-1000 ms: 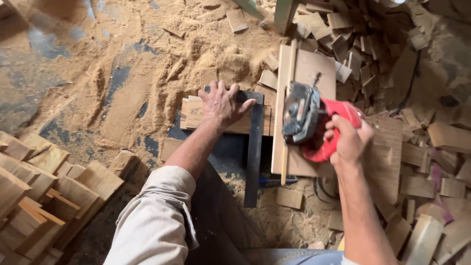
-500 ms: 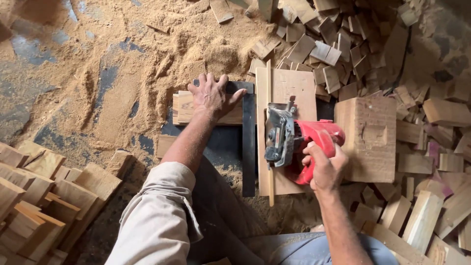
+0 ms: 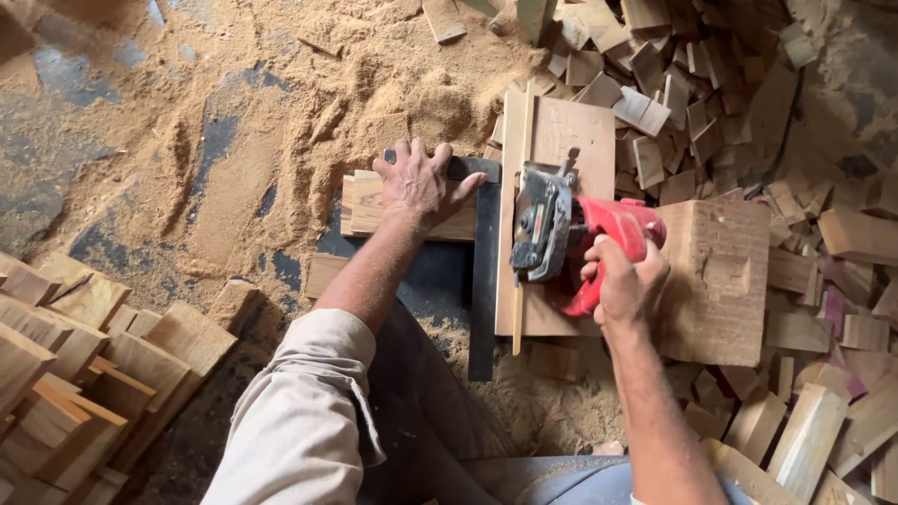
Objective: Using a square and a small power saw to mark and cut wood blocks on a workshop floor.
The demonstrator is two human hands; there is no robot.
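Two hands: left hand (image 3: 421,182) flat, pinning pale wooden board (image 3: 374,206) steady; right hand (image 3: 625,285) gripping red circular saw (image 3: 571,238).

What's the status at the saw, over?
Left hand flat on small board. Right hand grips red circular saw on the plank. Offcuts crowd beyond.

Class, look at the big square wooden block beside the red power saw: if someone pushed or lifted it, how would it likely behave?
The wooden block looks thick and solid, so probably heavy and stiff. It lies flat and broad, so it should slide rather than tip or roll. Sawdust lies over the floor, so it may slip easily.
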